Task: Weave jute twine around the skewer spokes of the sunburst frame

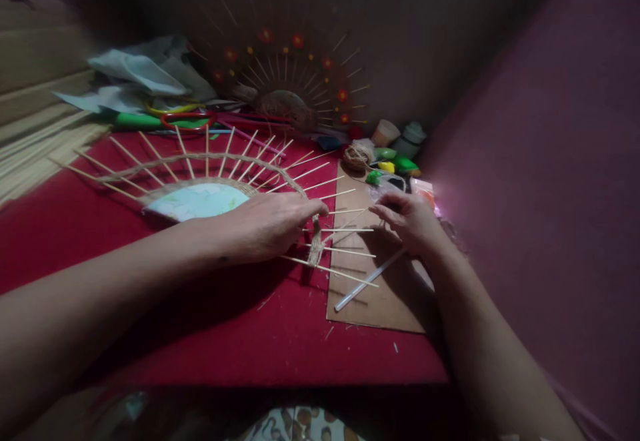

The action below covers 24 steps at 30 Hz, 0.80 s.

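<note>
Below the near edge of the red-topped table (295,347), a patterned fabric (305,424) shows in my feed. Small pale scraps are scattered between this edge and a cardboard sheet (395,311) at the table's near right corner. On the sheet lies a translucent stick (370,279), set aslant, its upper end close to the right hand.

The skewer fan (220,181) lies across the middle of the table, its rightmost tips projecting over the cardboard. It comprises radiating skewers, a pale blue half-disc (203,202) and a curved twine band (200,157). I see the left hand (277,227) gripping the fan's right part, thumb beside the band. The right hand (407,221), above the cardboard, has its fingertips pinched on a twine strand (345,229) that runs straight to the band.

Toward the far right corner I note a twine ball (359,156), green and yellow items, a cup (385,133) and a lidded jar (411,139). Pale strips (45,154) lie along the left edge. At the far edge are a red-handled tool (187,121) and crumpled sheets (145,74); behind, a second fan with red flowers (298,41) stands upright, dimly lit.
</note>
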Motion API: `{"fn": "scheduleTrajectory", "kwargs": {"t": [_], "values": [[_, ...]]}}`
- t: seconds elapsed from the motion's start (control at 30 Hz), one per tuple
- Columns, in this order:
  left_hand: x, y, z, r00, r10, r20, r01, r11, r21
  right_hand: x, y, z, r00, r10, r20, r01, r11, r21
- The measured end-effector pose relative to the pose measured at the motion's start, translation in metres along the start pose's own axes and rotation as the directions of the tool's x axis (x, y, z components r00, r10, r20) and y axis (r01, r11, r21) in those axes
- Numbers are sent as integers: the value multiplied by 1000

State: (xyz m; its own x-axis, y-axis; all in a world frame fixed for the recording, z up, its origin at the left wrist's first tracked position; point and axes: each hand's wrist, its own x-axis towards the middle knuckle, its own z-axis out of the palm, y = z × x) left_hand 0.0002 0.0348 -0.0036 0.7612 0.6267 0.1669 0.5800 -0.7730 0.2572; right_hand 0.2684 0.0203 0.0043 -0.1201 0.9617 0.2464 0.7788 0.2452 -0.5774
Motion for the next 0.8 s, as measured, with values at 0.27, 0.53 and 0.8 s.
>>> {"fn": "scheduleTrajectory", "kwargs": {"t": [0.27, 0.53, 0.8], "values": [[-2, 4, -7, 1000, -5, 30, 6, 999, -31, 10, -9, 4, 1000, -28, 0, 28, 999, -20], [-8, 19, -40, 997, 62, 41, -50, 967, -251, 22, -7, 19, 884, 277, 377, -432, 792, 430], [-14, 24, -43, 995, 85, -50, -97, 924, -369, 15, -24, 34, 833, 184, 522, -492, 677, 547]]}}
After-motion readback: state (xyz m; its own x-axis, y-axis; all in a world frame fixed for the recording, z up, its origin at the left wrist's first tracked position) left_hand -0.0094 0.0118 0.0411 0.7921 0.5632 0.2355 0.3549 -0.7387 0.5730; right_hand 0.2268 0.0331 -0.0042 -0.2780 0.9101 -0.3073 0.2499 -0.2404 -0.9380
